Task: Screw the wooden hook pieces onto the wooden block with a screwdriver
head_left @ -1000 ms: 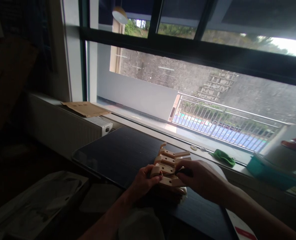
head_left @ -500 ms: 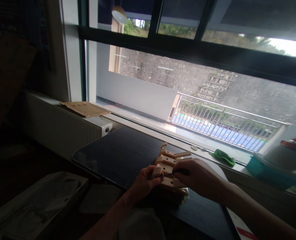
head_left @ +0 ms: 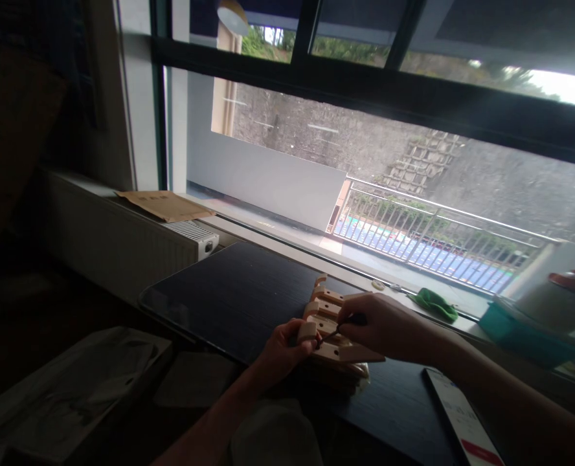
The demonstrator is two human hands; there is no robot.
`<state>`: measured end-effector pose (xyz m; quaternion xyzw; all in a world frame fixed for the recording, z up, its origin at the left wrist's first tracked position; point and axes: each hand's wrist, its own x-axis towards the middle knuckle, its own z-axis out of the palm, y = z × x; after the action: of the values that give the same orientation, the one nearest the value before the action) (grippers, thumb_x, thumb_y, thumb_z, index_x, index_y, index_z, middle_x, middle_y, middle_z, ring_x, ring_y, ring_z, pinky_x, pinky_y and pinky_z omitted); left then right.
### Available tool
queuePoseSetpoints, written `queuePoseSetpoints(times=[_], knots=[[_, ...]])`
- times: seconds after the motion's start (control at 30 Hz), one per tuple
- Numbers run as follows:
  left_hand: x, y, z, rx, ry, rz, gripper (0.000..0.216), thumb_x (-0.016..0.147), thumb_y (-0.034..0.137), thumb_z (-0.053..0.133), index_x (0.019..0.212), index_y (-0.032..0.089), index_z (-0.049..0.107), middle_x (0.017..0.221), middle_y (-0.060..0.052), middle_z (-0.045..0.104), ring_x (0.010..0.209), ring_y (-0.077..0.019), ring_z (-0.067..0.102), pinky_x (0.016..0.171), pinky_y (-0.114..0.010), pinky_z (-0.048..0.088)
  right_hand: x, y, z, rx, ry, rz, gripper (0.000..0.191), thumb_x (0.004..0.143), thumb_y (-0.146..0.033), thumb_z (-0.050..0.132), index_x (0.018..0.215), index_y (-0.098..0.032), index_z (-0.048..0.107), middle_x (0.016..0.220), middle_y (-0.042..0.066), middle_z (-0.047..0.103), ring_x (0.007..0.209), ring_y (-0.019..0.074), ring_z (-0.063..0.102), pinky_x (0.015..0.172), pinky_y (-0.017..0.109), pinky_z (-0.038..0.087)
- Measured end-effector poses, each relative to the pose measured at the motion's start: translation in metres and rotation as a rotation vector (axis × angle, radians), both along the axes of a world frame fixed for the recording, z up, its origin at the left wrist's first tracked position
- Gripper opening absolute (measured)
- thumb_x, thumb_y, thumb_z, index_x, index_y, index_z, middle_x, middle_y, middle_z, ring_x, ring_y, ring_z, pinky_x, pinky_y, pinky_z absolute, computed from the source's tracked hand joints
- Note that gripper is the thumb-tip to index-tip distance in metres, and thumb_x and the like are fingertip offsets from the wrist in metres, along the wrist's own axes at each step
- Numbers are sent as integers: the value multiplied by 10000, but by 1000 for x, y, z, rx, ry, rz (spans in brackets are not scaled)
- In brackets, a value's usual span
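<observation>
A row of light wooden pieces (head_left: pixel 327 323) with curved ends and dark holes lies on the dark tabletop. My left hand (head_left: pixel 287 349) pinches the curved end of the nearest wooden hook (head_left: pixel 307 332). Closed around the dark handle of a thin-shafted screwdriver (head_left: pixel 332 333) is my right hand (head_left: pixel 379 323). The shaft slants down to the left, its tip close to my left fingertips at the wooden hook. My left fingers hide the exact contact point. Beneath the wooden pieces sits a bundle (head_left: pixel 350 378) in clear wrapping.
The dark table (head_left: pixel 234 298) stands against the windowsill. On the sill lie a green cloth item (head_left: pixel 433 304), a tape roll (head_left: pixel 377 285) and a teal bin (head_left: pixel 515 330). A brown envelope (head_left: pixel 166 204) rests on the radiator (head_left: pixel 136 243). A white box (head_left: pixel 462 414) is by my right forearm.
My right hand has moved slightly up and back, and its wrist is raised. More of the screwdriver's shaft and the near wooden piece show. My left hand has barely moved.
</observation>
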<state>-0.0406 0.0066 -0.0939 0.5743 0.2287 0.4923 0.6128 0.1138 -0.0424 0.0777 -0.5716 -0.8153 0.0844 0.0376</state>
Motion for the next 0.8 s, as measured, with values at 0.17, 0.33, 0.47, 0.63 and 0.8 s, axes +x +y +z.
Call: queuePoseSetpoints(times=[0.17,0.33,0.47,0.63,0.8], knots=[[0,-4,9,-10,16,16,139,641,216,669,744,124,654,704,-10,591,674,-127,512,650,-232,408,1,4,1,-29,-29,-31,183,761,-288,555,829,-197,698,657,-13,617,549,82,439,527,219,283],[3,-6,11,-52,23,18,194,610,245,732,736,138,631,660,28,543,636,-105,483,618,-215,393,1,5,1,-21,6,38,195,767,-270,539,840,-199,706,662,-8,620,559,86,455,535,222,298],[5,-8,11,-93,5,38,198,609,234,733,736,132,621,679,18,566,661,-113,496,641,-222,402,1,7,1,-8,-4,77,203,765,-285,527,833,-224,708,666,-15,620,556,86,462,529,220,306],[5,-7,7,-107,-9,4,171,626,194,717,743,127,613,683,20,573,658,-100,504,644,-206,390,-1,21,7,-104,-45,111,202,745,-292,534,832,-215,701,672,-24,624,559,86,485,509,206,321],[4,-4,2,-110,-24,-5,181,624,190,708,751,125,596,667,18,576,671,-112,526,645,-207,390,-5,40,11,-243,-84,57,208,720,-302,568,849,-195,692,728,-15,643,603,89,518,521,189,351]])
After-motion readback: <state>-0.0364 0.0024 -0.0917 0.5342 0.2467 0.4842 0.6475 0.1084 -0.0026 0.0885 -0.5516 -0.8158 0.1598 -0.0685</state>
